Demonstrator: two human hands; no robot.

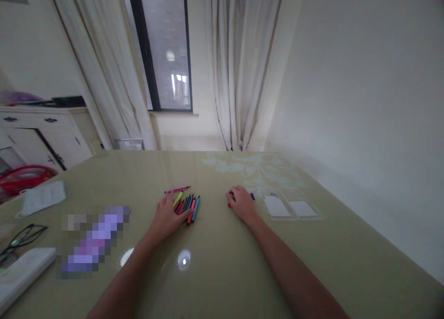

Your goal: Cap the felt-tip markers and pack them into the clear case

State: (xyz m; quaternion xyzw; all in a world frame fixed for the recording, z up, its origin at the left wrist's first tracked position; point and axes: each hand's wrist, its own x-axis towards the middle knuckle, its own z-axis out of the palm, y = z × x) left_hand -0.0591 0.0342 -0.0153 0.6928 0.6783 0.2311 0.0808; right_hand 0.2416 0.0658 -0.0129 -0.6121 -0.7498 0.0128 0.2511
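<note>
Several colored markers [187, 204] lie side by side on the table, left of the middle. My left hand [168, 218] rests over their left side, fingers spread, with the thumb across the lower part of the bunch. A pink marker [177, 189] lies crosswise just beyond the fingertips. To the right, my right hand [241, 202] is on the table with its fingers curled. A red tip shows under its left side and a dark blue end [252, 196] pokes out on its right; the rest of what lies there is hidden.
Two white cards in clear holders [277, 206] lie right of my right hand. On the left are a pixelated purple item [97, 240], black glasses [28, 236], a white box [26, 272] and a pale cloth-like sheet [44, 198]. A wall borders the table's right side.
</note>
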